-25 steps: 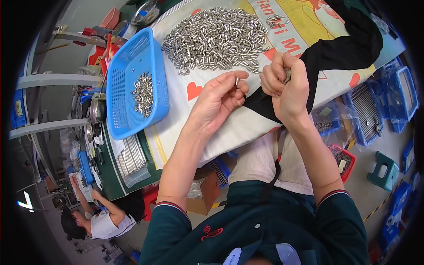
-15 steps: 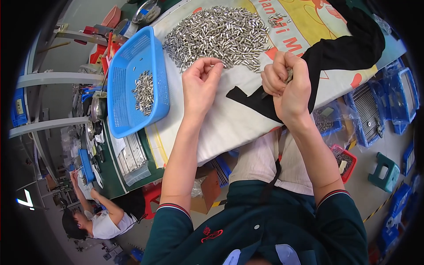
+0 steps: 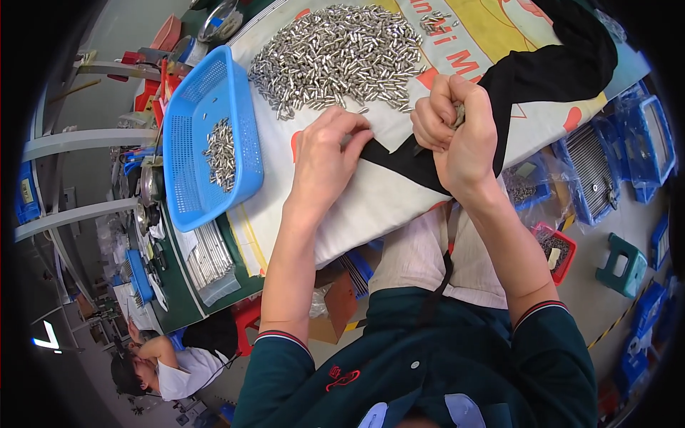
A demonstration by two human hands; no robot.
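Note:
My left hand (image 3: 325, 153) is closed in a pinch over the near edge of the metal pile, its thumb beside the pointed end of a black cloth (image 3: 408, 165). Whatever its fingertips hold is hidden. My right hand (image 3: 460, 135) is curled into a fist above the same cloth. A dull greyish bit shows inside that fist, too little to name. Beyond both hands spreads a heap of small silvery metal pins (image 3: 339, 57). To the left stands a blue perforated plastic basket (image 3: 250, 153) with a smaller lot of the same pins (image 3: 220, 155) in it.
White printed sheeting (image 3: 349, 221) covers the work surface. Metal rods (image 3: 210, 257) lie in a bag at the left. Blue trays (image 3: 592, 178), a red bin (image 3: 560, 250) and a green stool (image 3: 621, 265) stand at the right. Another person (image 3: 168, 367) sits at lower left.
My left hand has moved right and slightly toward me, to the pointed cloth end. The right fist stays closed. The view has shifted slightly, and the other person's arm has bent in.

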